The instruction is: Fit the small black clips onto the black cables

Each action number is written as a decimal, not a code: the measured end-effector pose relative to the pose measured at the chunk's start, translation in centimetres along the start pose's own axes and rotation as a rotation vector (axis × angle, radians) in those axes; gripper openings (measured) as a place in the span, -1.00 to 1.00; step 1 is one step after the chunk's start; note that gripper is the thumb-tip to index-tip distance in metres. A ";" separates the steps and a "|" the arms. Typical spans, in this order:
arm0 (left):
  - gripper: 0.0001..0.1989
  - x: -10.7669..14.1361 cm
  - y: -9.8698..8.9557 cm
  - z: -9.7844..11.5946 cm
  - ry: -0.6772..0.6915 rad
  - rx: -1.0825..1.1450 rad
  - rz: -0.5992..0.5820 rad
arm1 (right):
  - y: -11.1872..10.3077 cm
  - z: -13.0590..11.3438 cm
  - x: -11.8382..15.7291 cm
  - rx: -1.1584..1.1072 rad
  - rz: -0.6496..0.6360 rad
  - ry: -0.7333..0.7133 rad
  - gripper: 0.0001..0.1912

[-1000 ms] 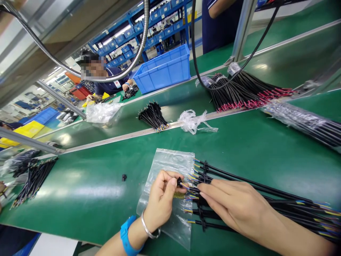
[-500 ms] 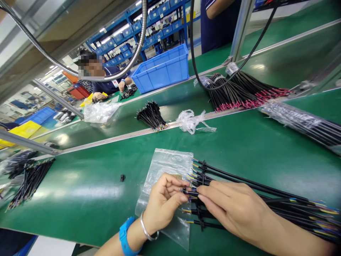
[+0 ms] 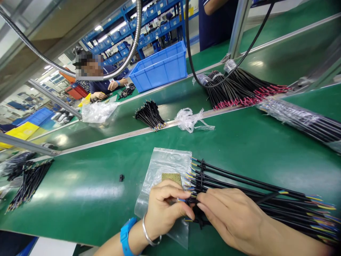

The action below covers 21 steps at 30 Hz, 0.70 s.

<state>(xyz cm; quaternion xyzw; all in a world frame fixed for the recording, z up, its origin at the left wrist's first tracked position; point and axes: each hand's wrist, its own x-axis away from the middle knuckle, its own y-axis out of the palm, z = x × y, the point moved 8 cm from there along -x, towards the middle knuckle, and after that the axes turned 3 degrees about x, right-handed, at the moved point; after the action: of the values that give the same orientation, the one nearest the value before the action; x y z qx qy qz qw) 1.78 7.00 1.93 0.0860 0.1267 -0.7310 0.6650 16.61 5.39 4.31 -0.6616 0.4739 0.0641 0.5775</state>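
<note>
A row of black cables (image 3: 239, 182) with blue and yellow wire ends lies on the green bench, their left ends carrying small black clips (image 3: 202, 174). My left hand (image 3: 163, 208), with a bracelet and blue wristband, pinches a black cable end between thumb and fingers. My right hand (image 3: 231, 217) lies over the row, its fingers closed on the same cable just to the right; its fingertips are partly hidden. Under the left hand is a clear plastic bag (image 3: 170, 160) with a tan piece (image 3: 172, 177) at it. One loose black clip (image 3: 122, 177) sits further left.
Beyond the metal rail lie a small cable bundle (image 3: 150, 115), crumpled plastic (image 3: 189, 120) and red-ended cable bundles (image 3: 234, 89). Wrapped cables (image 3: 301, 119) lie at right, more cables (image 3: 30, 185) at left. A blue bin (image 3: 160, 69) and a co-worker (image 3: 106, 80) are across the bench.
Both hands have shifted slightly down along the row of cables. My left hand's thumb has moved lower, and more of the tan piece shows. The co-worker's hand has moved left.
</note>
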 end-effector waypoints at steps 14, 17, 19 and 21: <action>-0.77 0.0 0.4 1.9 0.152 -0.224 -0.092 | 1.8 -0.1 0.7 -0.157 -0.113 0.011 -0.79; -0.78 0.1 0.9 1.6 0.139 -0.203 -0.114 | 2.1 -0.3 0.7 -0.175 -0.111 0.008 -0.78; -0.78 0.2 1.1 1.5 0.144 -0.186 -0.098 | 2.3 -0.4 0.7 -0.200 -0.112 0.009 -0.77; -0.78 0.2 1.0 1.3 0.142 -0.180 -0.063 | 2.4 -0.3 0.6 -0.203 -0.117 0.025 -0.77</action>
<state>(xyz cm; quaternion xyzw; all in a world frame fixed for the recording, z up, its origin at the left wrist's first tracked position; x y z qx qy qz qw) 2.85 6.34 3.01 0.0735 0.2415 -0.7292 0.6360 15.12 5.06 2.30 -0.7440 0.4326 0.0697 0.5045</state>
